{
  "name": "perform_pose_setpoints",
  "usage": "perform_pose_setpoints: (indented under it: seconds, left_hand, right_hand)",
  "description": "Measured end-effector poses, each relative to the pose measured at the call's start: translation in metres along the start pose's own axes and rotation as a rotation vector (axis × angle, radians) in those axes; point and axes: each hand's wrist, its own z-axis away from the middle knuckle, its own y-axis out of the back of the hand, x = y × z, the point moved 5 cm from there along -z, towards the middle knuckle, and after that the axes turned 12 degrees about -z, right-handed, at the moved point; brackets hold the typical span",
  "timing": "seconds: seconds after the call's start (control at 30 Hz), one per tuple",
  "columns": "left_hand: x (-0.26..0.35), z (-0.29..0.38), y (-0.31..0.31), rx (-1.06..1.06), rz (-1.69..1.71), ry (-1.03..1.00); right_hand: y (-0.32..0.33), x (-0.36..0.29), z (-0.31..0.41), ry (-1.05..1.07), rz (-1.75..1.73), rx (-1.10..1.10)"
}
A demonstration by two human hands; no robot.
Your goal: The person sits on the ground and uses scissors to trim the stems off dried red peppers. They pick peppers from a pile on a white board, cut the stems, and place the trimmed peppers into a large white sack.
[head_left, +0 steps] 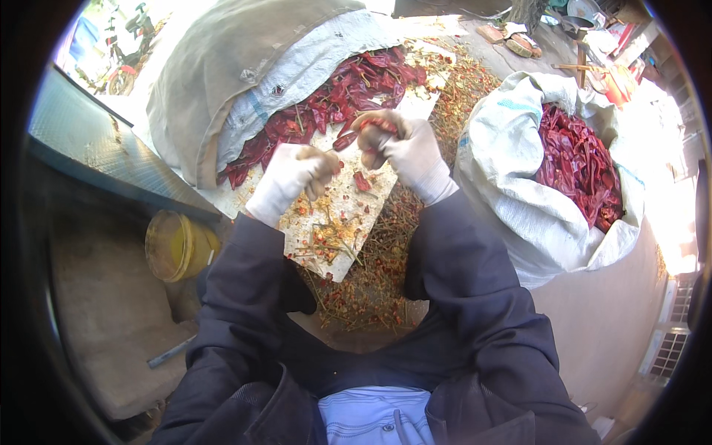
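Observation:
My right hand (409,149), in a white knit glove with stained fingers, is curled around dried red chili peppers (384,127). One dark red chili (345,141) sticks out from it toward my left hand (297,175). That hand wears the same kind of glove, and its fingers are bent inward; whether they pinch anything is unclear. Both hands hover over a pale board (356,222) strewn with stems, seeds and chili scraps. A torn chili piece (361,181) lies on it below my right hand. Beyond them, a heap of dried chilies (356,89) spills from a white woven sack (311,61).
Another white woven sack (495,161), rolled open on the right, holds dried chilies (578,167). Stems and seeds (384,267) litter the ground. A grey-brown cover (194,94) drapes the far sack. At left are a yellowish bucket (181,245) and a metal-sheeted edge (105,144). Bricks (509,40) lie behind.

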Motion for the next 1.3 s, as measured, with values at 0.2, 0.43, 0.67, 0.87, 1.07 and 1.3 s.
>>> perform_pose_setpoints:
  seconds: [0.2,0.43,0.67,0.87,1.07,1.3]
  left_hand:
    - [-0.035,-0.02,-0.052,0.009,-1.036,-0.202]
    - [-0.063,-0.053,-0.073,0.221,-1.088,-0.328]
    - [-0.056,-0.066,-0.069,0.207,-1.024,-0.221]
    - [0.036,-0.025,-0.045,0.483,-0.859,-0.647]
    - [0.08,0.006,-0.037,0.565,-0.785,-0.748]
    - [0.076,0.018,-0.028,0.514,-0.559,-0.681]
  right_hand:
    - [0.02,-0.006,-0.001,0.038,-0.019,0.032]
    - [0.032,-0.009,0.003,-0.034,0.089,0.07]
    - [0.037,-0.018,0.01,-0.022,0.18,0.074]
    - [0.046,-0.009,-0.001,0.072,0.464,0.21]
    - [0.029,0.009,-0.002,-0.025,0.297,0.09]
    - [0.007,0.01,0.001,-0.116,0.095,-0.071]
